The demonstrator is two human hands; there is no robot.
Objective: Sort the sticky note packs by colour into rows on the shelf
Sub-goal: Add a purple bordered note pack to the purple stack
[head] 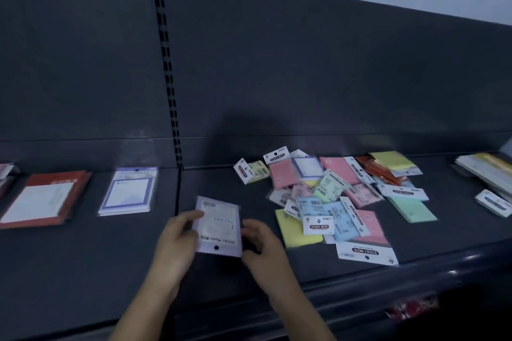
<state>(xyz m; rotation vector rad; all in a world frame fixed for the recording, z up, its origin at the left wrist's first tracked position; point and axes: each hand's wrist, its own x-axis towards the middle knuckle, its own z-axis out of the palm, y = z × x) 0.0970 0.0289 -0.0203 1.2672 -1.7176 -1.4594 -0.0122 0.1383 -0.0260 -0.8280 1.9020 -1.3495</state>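
A pale purple sticky note pack [219, 225] is held between both hands just above the dark shelf [110, 257]. My left hand [177, 238] grips its left edge, thumb on top. My right hand [261, 241] holds the right edge with curled fingers. To the right lies a loose heap of packs [332, 196] in pink, blue, yellow, green and orange. On the left, a purple-bordered pack [128, 191] and a red-bordered pack [45, 199] lie flat, side by side.
The shelf's dark back panel [277, 63] rises behind, with a slotted upright [169, 77] between two bays. A stack of larger pads [487, 171] and a white pack [493, 203] sit at the far right. The shelf's front lip [415, 271] runs below the heap.
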